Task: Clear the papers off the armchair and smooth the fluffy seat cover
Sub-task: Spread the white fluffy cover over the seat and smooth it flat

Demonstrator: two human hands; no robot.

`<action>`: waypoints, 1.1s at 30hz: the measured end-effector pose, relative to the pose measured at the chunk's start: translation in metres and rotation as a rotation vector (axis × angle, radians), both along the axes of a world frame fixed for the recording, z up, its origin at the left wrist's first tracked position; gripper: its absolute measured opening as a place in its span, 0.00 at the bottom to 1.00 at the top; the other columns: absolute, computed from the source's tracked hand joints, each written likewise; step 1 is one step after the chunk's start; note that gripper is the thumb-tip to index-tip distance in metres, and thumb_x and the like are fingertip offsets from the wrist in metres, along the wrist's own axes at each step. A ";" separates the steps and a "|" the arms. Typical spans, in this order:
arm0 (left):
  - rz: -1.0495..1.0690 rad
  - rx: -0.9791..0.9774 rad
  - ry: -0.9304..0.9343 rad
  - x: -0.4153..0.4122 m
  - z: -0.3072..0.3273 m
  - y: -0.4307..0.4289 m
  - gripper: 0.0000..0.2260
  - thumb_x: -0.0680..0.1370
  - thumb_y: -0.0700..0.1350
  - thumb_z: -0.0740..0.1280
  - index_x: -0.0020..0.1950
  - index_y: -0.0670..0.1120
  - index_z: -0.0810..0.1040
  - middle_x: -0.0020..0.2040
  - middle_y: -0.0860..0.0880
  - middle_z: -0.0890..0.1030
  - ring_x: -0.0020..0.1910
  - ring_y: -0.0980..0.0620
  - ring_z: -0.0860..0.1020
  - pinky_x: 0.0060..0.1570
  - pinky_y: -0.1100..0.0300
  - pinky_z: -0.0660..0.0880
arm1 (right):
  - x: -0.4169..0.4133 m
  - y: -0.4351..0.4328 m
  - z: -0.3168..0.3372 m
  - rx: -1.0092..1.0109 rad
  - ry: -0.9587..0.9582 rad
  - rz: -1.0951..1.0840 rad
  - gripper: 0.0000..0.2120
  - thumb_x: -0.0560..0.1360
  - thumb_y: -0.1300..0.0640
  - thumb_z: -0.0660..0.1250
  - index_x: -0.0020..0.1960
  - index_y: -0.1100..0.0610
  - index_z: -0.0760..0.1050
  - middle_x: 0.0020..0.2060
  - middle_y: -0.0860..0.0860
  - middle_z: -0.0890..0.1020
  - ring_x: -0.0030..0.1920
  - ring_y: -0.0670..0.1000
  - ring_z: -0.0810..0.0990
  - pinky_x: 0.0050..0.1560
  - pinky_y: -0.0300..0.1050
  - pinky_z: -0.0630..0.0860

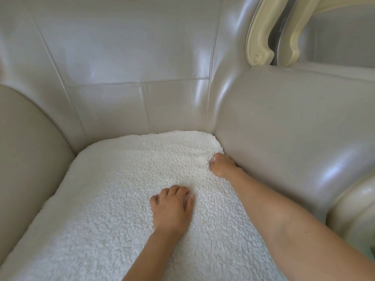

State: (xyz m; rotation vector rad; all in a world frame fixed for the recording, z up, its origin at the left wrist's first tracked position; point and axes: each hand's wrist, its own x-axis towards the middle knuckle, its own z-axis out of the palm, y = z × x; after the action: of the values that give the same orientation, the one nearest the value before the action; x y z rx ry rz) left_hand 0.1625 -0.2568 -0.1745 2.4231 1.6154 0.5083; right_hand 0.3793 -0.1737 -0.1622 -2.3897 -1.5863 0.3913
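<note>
1. Seat surface: a white fluffy seat cover lies across the seat of a pale grey leather armchair. Its far edge meets the stitched backrest, and its right edge runs along the inner face of the right armrest.
2. Cover condition: the pile is nubbly all over. Shallow creases fan out from the far right corner, where the fabric is bunched. No papers lie on the visible part of the seat.
3. Surroundings: the left armrest rises at the left edge of view. Behind the right armrest stands a cream carved wooden frame with a scrolled end. A second cream carved piece shows at the lower right; what it belongs to cannot be told.
4. Left hand: it rests palm down near the middle of the cover. The fingers are curled, with the tips pressing into the pile and lying close together. It holds no separate item.
5. Right hand: it sits at the far right corner of the cover, against the right armrest. The fingers are bent down into the fabric and mostly hidden. They appear closed on a bunch of the cover, though the grip itself is not fully visible.
6. Both forearms are bare and reach in from the lower edge of view.
</note>
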 end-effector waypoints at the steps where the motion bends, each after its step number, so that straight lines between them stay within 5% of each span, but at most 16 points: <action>1: -0.001 -0.001 0.000 0.000 0.001 -0.001 0.16 0.80 0.59 0.50 0.62 0.59 0.71 0.62 0.61 0.71 0.62 0.57 0.67 0.64 0.56 0.56 | -0.001 -0.001 -0.002 -0.030 0.005 0.005 0.22 0.81 0.50 0.52 0.70 0.61 0.64 0.70 0.58 0.67 0.70 0.58 0.65 0.69 0.48 0.62; 5: -0.030 -0.024 -0.058 -0.002 0.006 0.000 0.14 0.81 0.56 0.53 0.62 0.58 0.73 0.62 0.61 0.72 0.62 0.57 0.67 0.64 0.57 0.56 | -0.012 0.001 -0.012 -0.002 -0.093 -0.069 0.29 0.82 0.46 0.47 0.76 0.63 0.51 0.76 0.58 0.56 0.75 0.57 0.55 0.75 0.51 0.52; 15: 0.147 -0.003 0.031 -0.058 0.014 0.017 0.15 0.81 0.51 0.55 0.66 0.54 0.72 0.73 0.53 0.65 0.71 0.52 0.62 0.70 0.53 0.56 | -0.059 0.002 0.003 0.076 -0.204 0.051 0.24 0.81 0.44 0.51 0.70 0.57 0.66 0.70 0.56 0.66 0.71 0.56 0.62 0.74 0.57 0.50; 22: 0.352 0.024 0.063 -0.131 0.017 0.026 0.15 0.82 0.48 0.51 0.61 0.51 0.75 0.65 0.53 0.72 0.63 0.50 0.68 0.60 0.55 0.61 | -0.163 0.014 0.015 0.219 -0.185 0.357 0.19 0.79 0.47 0.58 0.66 0.55 0.73 0.61 0.55 0.74 0.61 0.55 0.72 0.63 0.50 0.65; 33: 0.553 -0.095 0.222 -0.225 0.018 0.042 0.14 0.81 0.44 0.49 0.62 0.48 0.70 0.64 0.49 0.70 0.63 0.47 0.68 0.59 0.54 0.67 | -0.321 0.029 0.008 0.156 -0.090 0.624 0.19 0.78 0.46 0.59 0.62 0.57 0.74 0.59 0.58 0.74 0.60 0.59 0.71 0.57 0.51 0.67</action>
State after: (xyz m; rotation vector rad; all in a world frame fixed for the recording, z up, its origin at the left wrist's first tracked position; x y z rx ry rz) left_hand -0.0621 -0.2144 -0.1562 2.0015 2.3568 0.2297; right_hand 0.0586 -0.1446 -0.1540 -1.7769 -2.2934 0.2544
